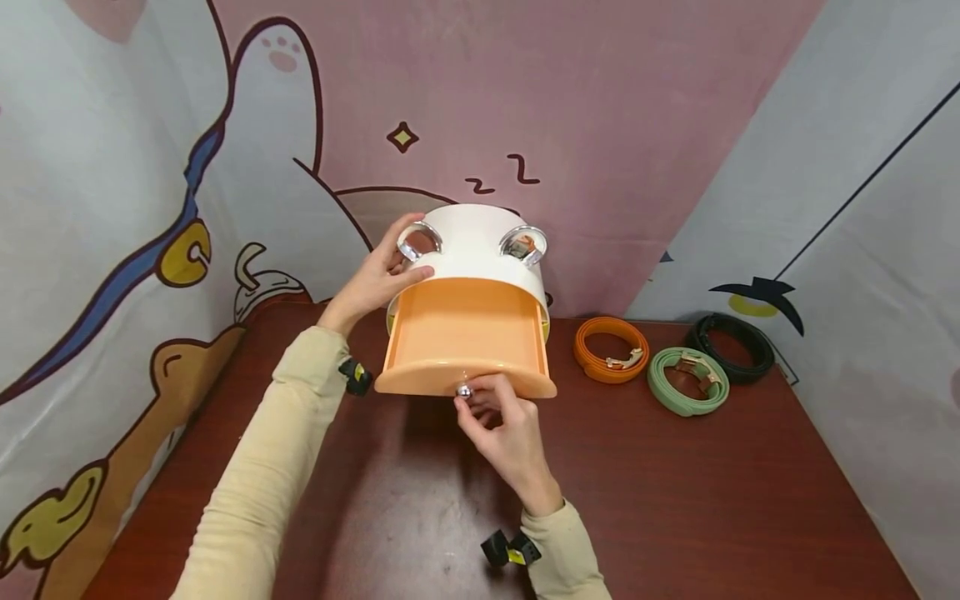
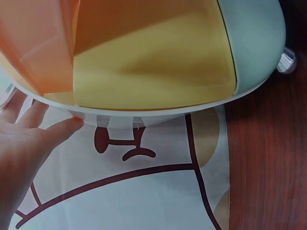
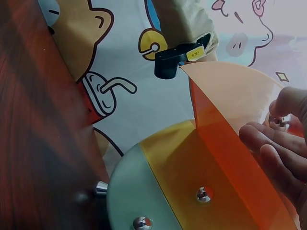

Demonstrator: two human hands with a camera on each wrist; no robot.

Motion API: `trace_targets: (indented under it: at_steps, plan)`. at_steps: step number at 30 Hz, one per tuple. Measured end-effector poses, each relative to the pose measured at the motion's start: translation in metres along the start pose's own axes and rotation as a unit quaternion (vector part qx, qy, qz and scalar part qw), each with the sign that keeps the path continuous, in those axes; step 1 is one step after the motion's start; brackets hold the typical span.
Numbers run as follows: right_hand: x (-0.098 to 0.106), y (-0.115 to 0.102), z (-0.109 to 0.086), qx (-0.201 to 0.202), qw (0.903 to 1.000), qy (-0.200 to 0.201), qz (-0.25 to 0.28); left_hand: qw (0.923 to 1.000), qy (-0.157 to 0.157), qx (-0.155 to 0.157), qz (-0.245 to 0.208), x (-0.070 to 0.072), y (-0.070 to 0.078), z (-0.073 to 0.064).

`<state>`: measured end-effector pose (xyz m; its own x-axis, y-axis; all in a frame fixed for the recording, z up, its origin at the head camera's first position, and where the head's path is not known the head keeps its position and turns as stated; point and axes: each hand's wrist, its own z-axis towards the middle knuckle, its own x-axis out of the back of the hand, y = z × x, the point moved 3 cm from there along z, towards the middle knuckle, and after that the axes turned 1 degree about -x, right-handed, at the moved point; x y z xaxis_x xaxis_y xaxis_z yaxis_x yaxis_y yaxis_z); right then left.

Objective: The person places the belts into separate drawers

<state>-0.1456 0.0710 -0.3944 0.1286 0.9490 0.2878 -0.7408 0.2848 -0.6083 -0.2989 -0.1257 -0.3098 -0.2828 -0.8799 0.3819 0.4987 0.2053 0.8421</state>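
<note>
A white rounded cabinet [image 1: 472, 242] stands against the back wall, with two chrome rings [image 1: 523, 245] on its top. Its orange drawer [image 1: 468, 329] is pulled out, and I see nothing inside it. My left hand [image 1: 382, 279] rests spread on the cabinet's left upper side, around the left ring [image 1: 420, 241]. My right hand [image 1: 510, 433] pinches the round chrome knob [image 1: 464, 391] on the drawer front between thumb and fingers. Below, the right wrist view has a yellow drawer [image 3: 175, 158] and a green drawer [image 3: 132, 187], both pushed in.
To the cabinet's right lie three coiled belts: an orange belt [image 1: 587, 337], a light green belt [image 1: 663, 392] and a black belt [image 1: 761, 354]. They sit on a dark red-brown table [image 1: 675, 500]. Cartoon-printed cloth [image 1: 600, 125] forms the walls behind and at the sides.
</note>
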Motion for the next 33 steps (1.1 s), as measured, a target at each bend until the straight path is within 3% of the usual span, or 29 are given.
trace_targets:
  at_steps: [6,14,20,33]
  plan:
    - [0.000,-0.001,-0.001,0.007,1.0000,0.000,0.004,0.9996,0.000,-0.005,-0.026,0.001,-0.001,0.002]
    - [0.002,0.000,-0.003,0.005,0.9998,-0.010,0.016,0.9998,0.003,0.004,-0.020,0.002,-0.001,0.000]
    - [0.007,-0.001,-0.001,0.025,0.9991,-0.016,0.029,0.9999,0.004,0.005,-0.010,0.003,-0.001,0.001]
    - [0.031,-0.007,0.010,0.051,0.9971,-0.053,-0.020,0.9999,0.001,0.009,-0.014,-0.001,0.000,0.001]
